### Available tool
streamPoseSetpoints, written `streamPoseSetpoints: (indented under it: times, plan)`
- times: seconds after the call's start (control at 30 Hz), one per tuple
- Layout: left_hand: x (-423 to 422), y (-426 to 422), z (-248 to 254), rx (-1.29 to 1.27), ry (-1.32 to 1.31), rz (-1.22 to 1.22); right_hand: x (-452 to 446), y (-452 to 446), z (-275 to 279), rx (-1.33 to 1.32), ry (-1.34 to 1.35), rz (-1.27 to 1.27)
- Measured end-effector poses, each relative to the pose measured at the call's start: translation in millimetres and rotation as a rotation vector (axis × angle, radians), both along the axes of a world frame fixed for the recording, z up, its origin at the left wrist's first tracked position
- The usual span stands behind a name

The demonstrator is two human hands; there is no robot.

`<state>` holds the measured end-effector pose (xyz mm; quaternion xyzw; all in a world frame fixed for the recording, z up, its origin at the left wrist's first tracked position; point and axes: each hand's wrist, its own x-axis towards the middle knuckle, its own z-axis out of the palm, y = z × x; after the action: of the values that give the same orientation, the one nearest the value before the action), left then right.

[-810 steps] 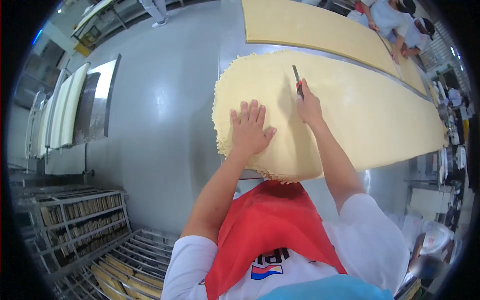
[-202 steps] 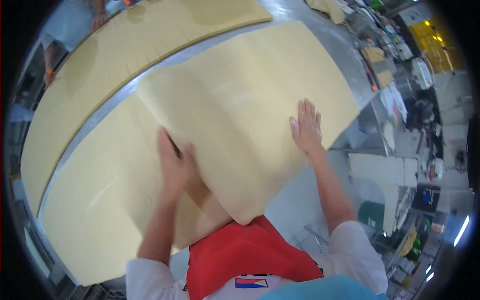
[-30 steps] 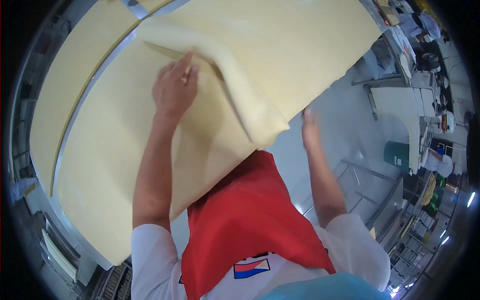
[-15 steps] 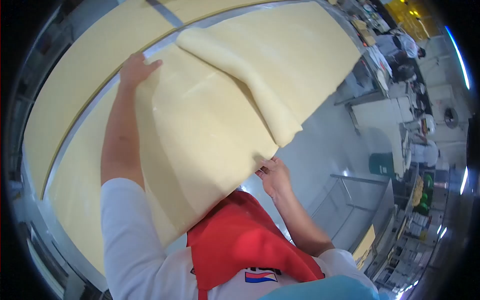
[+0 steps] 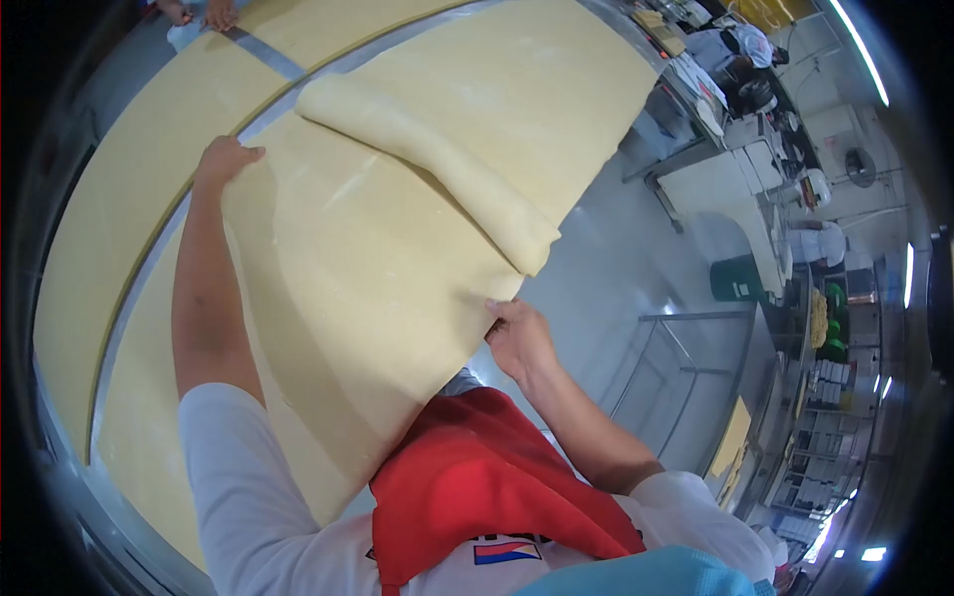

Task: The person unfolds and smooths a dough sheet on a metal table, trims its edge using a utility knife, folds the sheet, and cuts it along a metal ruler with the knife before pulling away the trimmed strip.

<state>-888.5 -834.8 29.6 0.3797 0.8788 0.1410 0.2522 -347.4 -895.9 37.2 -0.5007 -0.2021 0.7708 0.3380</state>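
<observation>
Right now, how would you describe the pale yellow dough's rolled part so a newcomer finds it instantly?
On the grey metal table, find the pale yellow dough sheet nearest the red cloth apron. Just beyond the right hand, a thick, rounded roll crosses it; the dough on both sides lies flat.

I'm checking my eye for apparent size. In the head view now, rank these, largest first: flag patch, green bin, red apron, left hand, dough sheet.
1. dough sheet
2. red apron
3. left hand and green bin: too alike to rank
4. flag patch
</observation>
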Motion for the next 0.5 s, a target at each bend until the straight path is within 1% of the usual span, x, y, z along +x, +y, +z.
streamPoseSetpoints:
  times: [0.03,0.1,0.13,0.17,0.2,0.23,0.27,0.33,0.37,0.43,0.47,0.5]
  plan:
    - [3.8,2.0,-2.0,0.005,0.001,-0.014,1.0,5.4,-1.1,-0.186,0.136,-0.082]
    - [12.4,2.2,-5.4,0.076,0.132,0.039,-3.2,17.3,3.2,-0.197,0.147,-0.068]
    - [11.7,5.1,-4.0,0.08,0.133,0.04,-6.9,20.8,6.1,-0.221,0.154,-0.036]
    - [8.4,5.3,-4.4,0.149,0.041,-0.03,-7.4,17.7,2.6,-0.225,0.154,-0.027]
    - [4.2,0.0,-5.5,0.208,-0.05,-0.091,-7.4,8.6,-5.3,-0.011,0.061,-0.016]
    - [1.7,-0.7,-4.7,0.168,-0.066,-0.069,-12.3,0.1,-8.1,0.198,-0.03,0.003]
    - [-0.6,1.4,-3.9,0.13,-0.081,-0.037,-18.7,-3.6,-8.8,0.18,-0.026,0.036]
    - [14.1,5.6,1.6,0.131,0.072,-0.06,-33.7,-5.7,5.8,-0.057,-0.01,-0.056]
    - [12.5,5.7,-0.5,0.132,0.075,-0.037,-38.6,2.3,1.5,-0.055,-0.009,-0.033]
    - [15.7,9.2,2.8,0.274,-0.109,0.016,-46.3,23.2,-0.3,-0.126,0.057,0.084]
    - [10.7,5.4,6.4,0.29,-0.11,0.023,-42.1,25.4,2.3,-0.11,0.053,0.093]
    - [6.9,-6.3,18.2,0.488,-0.322,-0.028,-41.8,19.4,16.3,-0.01,0.115,0.092]
